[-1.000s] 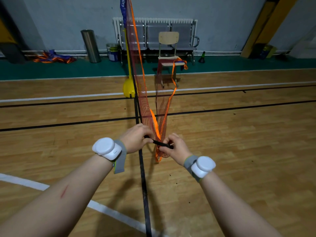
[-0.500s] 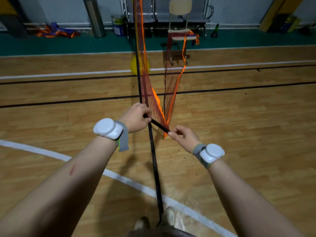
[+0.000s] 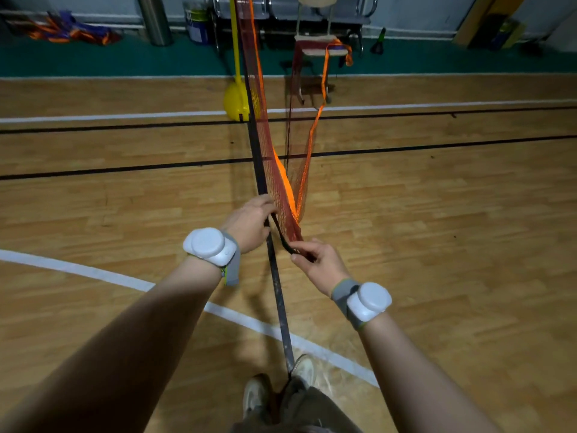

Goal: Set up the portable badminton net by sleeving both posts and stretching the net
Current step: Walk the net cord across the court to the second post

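Observation:
A dark red mesh net (image 3: 274, 179) with orange edging runs from a far yellow post (image 3: 236, 39) on a yellow base (image 3: 234, 103) toward me. Part of it loops back to a chair (image 3: 315, 51) at the rear. The net's near end carries a black band (image 3: 281, 234). My left hand (image 3: 249, 225) grips the upper part of that band beside the mesh. My right hand (image 3: 318, 264) pinches the band's lower end, a little nearer to me. The band is drawn taut between both hands, above a black floor line.
Wooden court floor with white and black lines. At the back wall stand a metal bin (image 3: 154, 20), a bucket (image 3: 196, 25), a row of seats (image 3: 281, 7) and a heap of folded nets (image 3: 68, 31). My shoes (image 3: 281, 385) are at the bottom.
My view tilted down and I stepped back from the far post. My hands drew apart, the right one coming toward me, stretching the black band from level to slanted.

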A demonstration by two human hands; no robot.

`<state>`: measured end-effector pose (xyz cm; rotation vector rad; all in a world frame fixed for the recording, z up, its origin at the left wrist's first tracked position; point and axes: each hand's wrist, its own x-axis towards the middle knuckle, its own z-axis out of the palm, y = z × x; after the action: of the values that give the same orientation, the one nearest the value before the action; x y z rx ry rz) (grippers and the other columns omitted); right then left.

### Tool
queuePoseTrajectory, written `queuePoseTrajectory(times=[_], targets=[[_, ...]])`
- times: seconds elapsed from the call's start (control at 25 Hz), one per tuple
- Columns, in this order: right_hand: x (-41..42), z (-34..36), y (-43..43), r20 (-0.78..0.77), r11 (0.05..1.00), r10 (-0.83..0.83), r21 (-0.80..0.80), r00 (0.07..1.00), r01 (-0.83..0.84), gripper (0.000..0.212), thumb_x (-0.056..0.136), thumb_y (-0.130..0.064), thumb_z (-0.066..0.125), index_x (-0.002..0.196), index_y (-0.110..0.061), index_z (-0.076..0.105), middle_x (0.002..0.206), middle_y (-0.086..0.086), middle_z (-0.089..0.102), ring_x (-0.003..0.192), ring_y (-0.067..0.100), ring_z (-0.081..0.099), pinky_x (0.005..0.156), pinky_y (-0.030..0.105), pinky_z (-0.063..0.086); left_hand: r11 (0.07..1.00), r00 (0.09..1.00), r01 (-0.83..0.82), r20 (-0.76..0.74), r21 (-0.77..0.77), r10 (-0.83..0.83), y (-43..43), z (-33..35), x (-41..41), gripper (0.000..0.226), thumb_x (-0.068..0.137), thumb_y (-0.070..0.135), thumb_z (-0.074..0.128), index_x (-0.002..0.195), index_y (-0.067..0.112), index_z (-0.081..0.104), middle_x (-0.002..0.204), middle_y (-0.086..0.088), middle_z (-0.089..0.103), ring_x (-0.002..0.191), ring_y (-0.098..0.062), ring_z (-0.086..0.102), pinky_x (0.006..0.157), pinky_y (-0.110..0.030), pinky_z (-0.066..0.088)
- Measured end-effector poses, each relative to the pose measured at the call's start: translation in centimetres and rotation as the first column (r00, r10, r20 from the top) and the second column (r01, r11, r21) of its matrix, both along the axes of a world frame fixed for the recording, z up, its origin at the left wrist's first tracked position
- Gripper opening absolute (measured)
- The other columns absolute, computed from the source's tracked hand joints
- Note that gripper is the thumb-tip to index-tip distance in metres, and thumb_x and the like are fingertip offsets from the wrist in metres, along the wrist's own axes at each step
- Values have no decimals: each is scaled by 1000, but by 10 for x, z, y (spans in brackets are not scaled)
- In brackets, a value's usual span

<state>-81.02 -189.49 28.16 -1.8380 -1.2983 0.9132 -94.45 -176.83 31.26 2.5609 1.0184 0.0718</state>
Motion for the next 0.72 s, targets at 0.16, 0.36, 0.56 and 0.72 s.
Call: queuePoseTrajectory(times=[0.16, 0.36, 0.56, 0.72], targets=[[-13, -8, -15, -20, 999, -50, -8, 999, 50, 36, 84, -4, 61, 119, -13, 62, 104, 3, 58, 99, 14, 53, 92, 22, 41, 993, 988, 120, 101, -18, -117, -32, -14, -2, 44, 83, -1, 47, 124, 14, 53, 139, -2, 44, 134, -18, 35, 111, -30, 23], [-18, -2, -18, -29, 995, -103, -13, 994, 103, 22, 81, -2, 62, 101, -12, 61, 84, -2, 56, 83, 16, 54, 77, 22, 41, 993, 988, 115, 104, 23, -117, -44, -14, -7, 30, 87, 10, 50, 114, 18, 60, 119, -3, 53, 119, -19, 40, 99, -28, 28], [-21, -12, -17, 136, 999, -37, -6, 990, 39, 12, 82, -5, 63, 83, -12, 53, 92, 2, 49, 85, 16, 47, 70, 20, 31, 998, 990, 70, 120, 4, -70, -50, -10, -19, 14, 82, 18, 55, 93, 15, 63, 103, -3, 53, 106, -19, 41, 89, -27, 33], [-23, -22, -16, 66, 1000, 10, -8, 998, -10, 14, 84, -4, 60, 84, -16, 53, 91, 1, 58, 91, 17, 53, 71, 18, 34, 998, 982, -10, 186, -54, 20, -47, -7, -32, 5, 78, 16, 55, 80, 13, 59, 94, -2, 52, 100, -19, 41, 86, -30, 37]])
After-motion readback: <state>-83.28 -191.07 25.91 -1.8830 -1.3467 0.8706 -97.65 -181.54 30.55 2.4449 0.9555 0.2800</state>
